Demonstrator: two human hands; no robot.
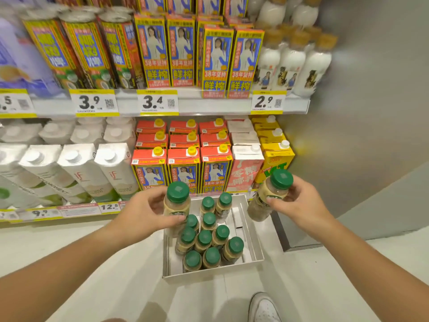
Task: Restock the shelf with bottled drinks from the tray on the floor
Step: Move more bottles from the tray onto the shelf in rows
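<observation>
As you look down, your white shoe [264, 307] shows at the bottom edge on the pale floor [116, 263]. Just beyond it the white tray [255, 238] sits on that floor, close against the foot of the shelf. A cluster of green-capped bottles [204, 238] stands upright in its left and middle part, packed cap to cap.

Your left hand [144, 212] grips one bottle [177, 203] round its body, with the thumb on the near side by the label. That bottle is upright and held above the tray's far left corner. Your right hand [299, 205] is curled round a second bottle [267, 196] just below its cap. This one leans to the left and hangs off the tray's right side, near the yellow cartons [276, 156].

Behind your hands, the lower shelf [76, 210] carries white cartons [116, 173] on the left. Red-topped cartons [183, 159] fill the middle, then a pink carton [246, 168] stands beside the yellow ones. Price tags [109, 206] line its front edge.

Farther up, the upper rail [209, 105] bears the tags 3.9, 3.4 and 2.9. Above it stand tall blue-and-yellow cartons [216, 61], with white bottles [292, 63] to their right.
</observation>
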